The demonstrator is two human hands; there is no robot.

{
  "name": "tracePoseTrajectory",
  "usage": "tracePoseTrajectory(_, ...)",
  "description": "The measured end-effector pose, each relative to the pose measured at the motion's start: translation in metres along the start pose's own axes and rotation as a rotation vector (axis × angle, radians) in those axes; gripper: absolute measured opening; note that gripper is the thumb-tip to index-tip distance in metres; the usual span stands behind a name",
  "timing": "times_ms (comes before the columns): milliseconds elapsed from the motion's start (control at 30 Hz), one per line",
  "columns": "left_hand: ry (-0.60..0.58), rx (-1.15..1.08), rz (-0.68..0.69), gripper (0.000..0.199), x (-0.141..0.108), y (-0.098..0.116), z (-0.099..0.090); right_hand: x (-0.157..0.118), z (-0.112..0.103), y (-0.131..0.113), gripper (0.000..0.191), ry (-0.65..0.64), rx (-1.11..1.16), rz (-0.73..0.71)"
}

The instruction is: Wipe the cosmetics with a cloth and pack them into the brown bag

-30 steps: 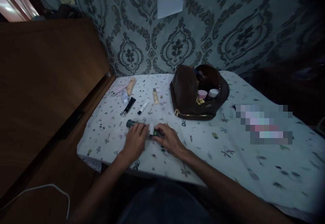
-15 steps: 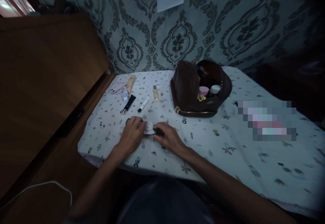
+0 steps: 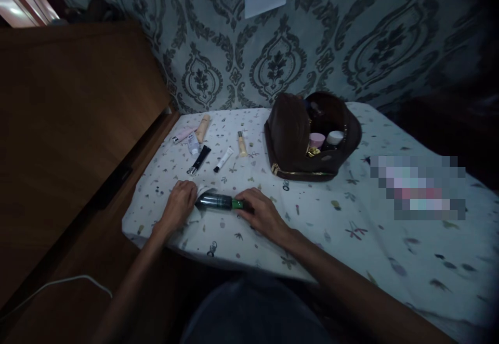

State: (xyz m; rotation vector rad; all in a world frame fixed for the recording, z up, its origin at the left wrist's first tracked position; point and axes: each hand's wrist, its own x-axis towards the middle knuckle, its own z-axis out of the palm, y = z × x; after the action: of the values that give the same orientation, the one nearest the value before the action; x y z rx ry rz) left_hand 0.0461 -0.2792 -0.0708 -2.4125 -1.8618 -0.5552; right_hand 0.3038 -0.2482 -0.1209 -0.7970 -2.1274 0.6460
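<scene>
A dark bottle with a green band (image 3: 216,201) lies sideways between my hands, just above the patterned cloth. My right hand (image 3: 260,211) is closed round its right end. At the bottle's left end, my left hand (image 3: 180,203) has its fingers curled on a white cloth or wipe (image 3: 194,214), which partly wraps that end. Beyond the hands lie a black tube (image 3: 199,160), a small white tube with a black cap (image 3: 223,159) and a yellowish tube (image 3: 242,144).
An open brown bag (image 3: 290,139) holding jars stands at the back centre-right. A peach tube (image 3: 203,128) and a pale tube (image 3: 193,143) lie at the back left. A blurred, pixelated item (image 3: 417,185) is on the right. Wooden furniture (image 3: 78,115) borders the left.
My left hand has moved left with the white cloth, uncovering the bottle's dark body. My right hand stays on the bottle's right end. The view has shifted slightly.
</scene>
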Motion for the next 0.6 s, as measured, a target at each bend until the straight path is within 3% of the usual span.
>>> tracePoseTrajectory(333,-0.009,0.062,0.246,0.023,0.009,0.076,0.019,-0.001,0.001,0.002,0.014,-0.065,-0.086,0.013)
tracePoseTrajectory(433,-0.014,0.061,0.205,0.025,0.007,0.068,0.017,-0.002,0.001,0.001,0.013,-0.089,-0.073,0.012)
tracePoseTrajectory(600,-0.005,0.027,0.037,0.028,-0.010,0.022,0.004,-0.003,-0.004,-0.006,0.016,-0.156,-0.019,0.043)
